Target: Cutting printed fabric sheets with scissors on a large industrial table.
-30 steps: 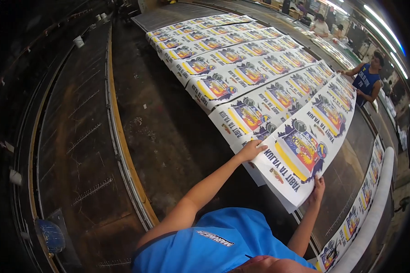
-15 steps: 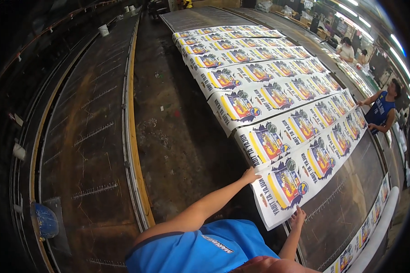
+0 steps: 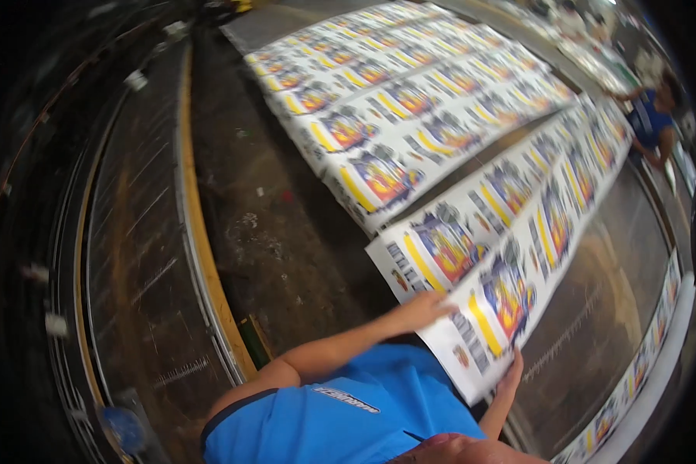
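A long white printed sheet (image 3: 483, 380), with repeated yellow, red and purple pictures, stretches from me to a co-worker on the far right. My left hand (image 3: 428, 311), slightly blurred, grips its left side near the close end. At the opposite side my right hand (image 3: 509, 377) is closed on the edge, with some fingers hidden behind the sheet. Beyond it, several more sheets with the same print (image 3: 356, 127) cover the dark table. A wedge-shaped gap separates the held sheet from them.
The co-worker (image 3: 653, 120) in a blue sleeveless top stands across the dark printing table (image 3: 588, 325). A white roll (image 3: 657, 387) lies along the table's right side. Left of the aisle floor (image 3: 263, 224) runs another long table (image 3: 143, 271). A blue bucket (image 3: 124, 429) sits at lower left.
The near sheet has swung away from the neighbouring ones, opening a gap. Both hands moved slightly down with it. The view has shifted and blurred.
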Action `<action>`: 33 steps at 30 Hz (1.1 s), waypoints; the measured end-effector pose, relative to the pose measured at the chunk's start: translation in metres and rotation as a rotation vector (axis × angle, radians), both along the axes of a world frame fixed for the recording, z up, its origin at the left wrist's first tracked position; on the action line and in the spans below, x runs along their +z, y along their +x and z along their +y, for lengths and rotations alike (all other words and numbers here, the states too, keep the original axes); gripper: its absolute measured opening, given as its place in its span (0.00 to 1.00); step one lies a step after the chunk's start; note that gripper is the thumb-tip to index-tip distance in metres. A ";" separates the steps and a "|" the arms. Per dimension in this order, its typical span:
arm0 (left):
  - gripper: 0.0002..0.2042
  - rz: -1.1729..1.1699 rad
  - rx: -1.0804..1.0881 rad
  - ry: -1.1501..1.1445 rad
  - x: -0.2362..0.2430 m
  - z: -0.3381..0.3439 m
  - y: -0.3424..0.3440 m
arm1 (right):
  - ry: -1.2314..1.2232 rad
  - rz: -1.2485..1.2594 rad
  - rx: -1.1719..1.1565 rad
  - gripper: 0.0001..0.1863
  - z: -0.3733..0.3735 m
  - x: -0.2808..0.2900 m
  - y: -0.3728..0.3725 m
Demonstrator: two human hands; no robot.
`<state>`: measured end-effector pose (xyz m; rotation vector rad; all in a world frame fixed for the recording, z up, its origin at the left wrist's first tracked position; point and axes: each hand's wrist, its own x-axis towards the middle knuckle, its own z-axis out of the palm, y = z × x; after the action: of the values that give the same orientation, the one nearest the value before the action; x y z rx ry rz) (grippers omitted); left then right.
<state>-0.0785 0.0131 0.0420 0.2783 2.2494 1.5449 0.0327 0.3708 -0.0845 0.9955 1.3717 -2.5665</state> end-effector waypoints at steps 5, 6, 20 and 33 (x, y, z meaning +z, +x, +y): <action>0.17 -0.103 0.162 0.030 0.029 -0.077 -0.065 | 0.224 -0.018 0.080 0.18 -0.034 0.011 -0.056; 0.17 -0.044 0.167 -0.097 0.020 -0.094 -0.080 | 0.218 -0.120 0.060 0.18 -0.044 0.008 -0.066; 0.23 0.047 0.201 -0.535 -0.168 -0.166 -0.157 | 0.268 -0.208 0.142 0.35 -0.162 -0.039 -0.132; 0.21 -0.044 -0.098 -0.110 -0.127 -0.178 -0.173 | 0.267 -0.315 0.084 0.21 -0.179 -0.033 -0.142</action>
<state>-0.2513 -0.1646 -0.0848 0.3144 2.2424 1.3601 -0.1092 0.1918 -0.1173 1.2832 1.6456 -2.0905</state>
